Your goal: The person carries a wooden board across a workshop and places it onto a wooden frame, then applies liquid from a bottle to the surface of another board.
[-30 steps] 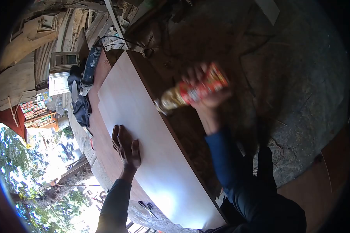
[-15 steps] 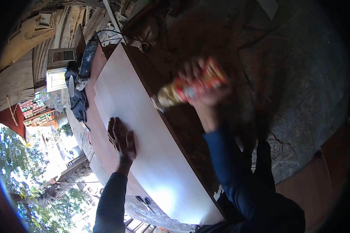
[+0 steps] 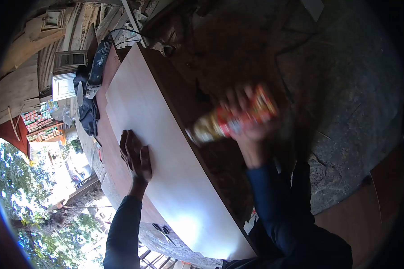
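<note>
My left hand lies flat on a pale, smooth board, its fingers stretched out near the board's left edge. My right hand is wrapped around a red-and-gold squeeze bottle, blurred by motion. The bottle's narrow end points left, at the board's long dark right edge. Whether the tip touches that edge I cannot make out. The contents of the bottle are hidden.
A dark angle grinder and a black cloth lie at the far left of the reddish work surface. Scissors rest near the lower edge. Concrete floor stretches to the right, with a brown panel.
My right hand and the bottle have moved down and to the right, along the board's edge. My left hand stays flat on the board, slightly higher and further left in view.
</note>
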The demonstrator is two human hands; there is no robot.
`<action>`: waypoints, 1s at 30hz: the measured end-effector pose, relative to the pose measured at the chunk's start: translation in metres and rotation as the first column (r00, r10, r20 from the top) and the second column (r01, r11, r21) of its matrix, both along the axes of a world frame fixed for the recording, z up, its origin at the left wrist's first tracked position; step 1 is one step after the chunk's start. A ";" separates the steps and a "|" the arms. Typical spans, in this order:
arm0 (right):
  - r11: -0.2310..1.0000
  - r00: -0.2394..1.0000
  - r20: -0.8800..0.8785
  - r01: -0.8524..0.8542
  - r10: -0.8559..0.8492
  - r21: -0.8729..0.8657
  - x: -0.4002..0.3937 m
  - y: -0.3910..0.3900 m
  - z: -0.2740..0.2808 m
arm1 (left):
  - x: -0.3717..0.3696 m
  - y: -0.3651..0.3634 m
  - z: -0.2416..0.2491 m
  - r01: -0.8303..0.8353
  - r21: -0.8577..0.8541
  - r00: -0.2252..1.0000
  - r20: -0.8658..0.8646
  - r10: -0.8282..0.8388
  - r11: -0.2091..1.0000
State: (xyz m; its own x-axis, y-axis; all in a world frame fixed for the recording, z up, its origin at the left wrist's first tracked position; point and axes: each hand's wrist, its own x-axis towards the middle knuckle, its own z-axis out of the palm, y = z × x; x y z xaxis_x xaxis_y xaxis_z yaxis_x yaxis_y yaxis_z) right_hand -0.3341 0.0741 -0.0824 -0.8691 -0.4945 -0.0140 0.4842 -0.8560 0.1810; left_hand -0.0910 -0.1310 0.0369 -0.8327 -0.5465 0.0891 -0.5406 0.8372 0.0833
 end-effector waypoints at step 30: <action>0.974 0.988 -0.074 -0.120 0.137 0.191 0.055 0.113 0.051 | 0.023 0.021 -0.001 -0.088 -0.271 0.984 0.127 0.126 0.958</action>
State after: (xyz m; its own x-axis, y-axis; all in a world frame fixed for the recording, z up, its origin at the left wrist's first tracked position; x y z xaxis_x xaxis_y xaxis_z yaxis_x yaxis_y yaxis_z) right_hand -0.2789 0.1866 -0.0318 -0.8004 -0.5979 -0.0445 0.5991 -0.8004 -0.0222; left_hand -0.0677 -0.1099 0.0355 -0.7851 -0.6061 0.1275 -0.6183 0.7556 -0.2162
